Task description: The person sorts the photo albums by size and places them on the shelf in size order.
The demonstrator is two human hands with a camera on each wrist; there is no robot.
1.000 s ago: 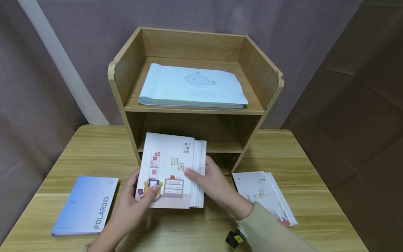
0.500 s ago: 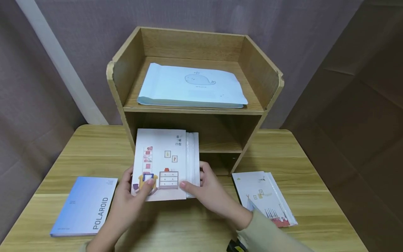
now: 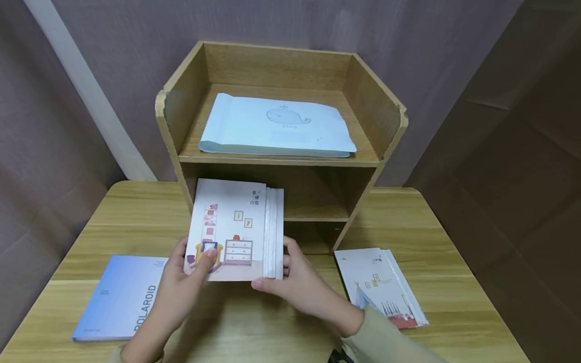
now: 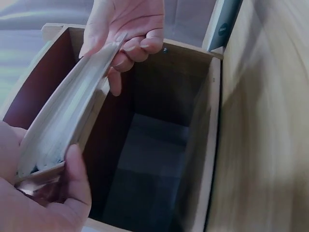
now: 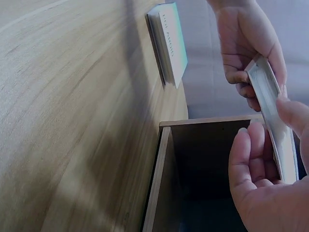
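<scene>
A white photo album [image 3: 227,222] with a drawn room on its cover and shiny page edges on the right is held up in front of the shelf's middle opening. My left hand [image 3: 188,275] grips its lower left side, thumb on the cover and fingers behind. At the lower right corner my right hand [image 3: 301,282] holds it, thumb along the bottom edge and fingers behind the right side. In the left wrist view the album [image 4: 67,106] shows edge-on between both hands. The right wrist view also shows its thin edge [image 5: 273,111], with the right hand's fingers [image 5: 246,159] curled beside it.
The wooden shelf [image 3: 272,160] stands at the table's back; on its top lies a pale blue whale-print book [image 3: 277,123]. A blue POLAROID album [image 3: 120,297] lies left on the table [image 3: 254,333], and another white album [image 3: 376,282] lies right. Curtains hang behind.
Both hands have carried the white photo album left and forward, toward the shelf's middle opening. The right thumb has slid from the cover down to the bottom edge.
</scene>
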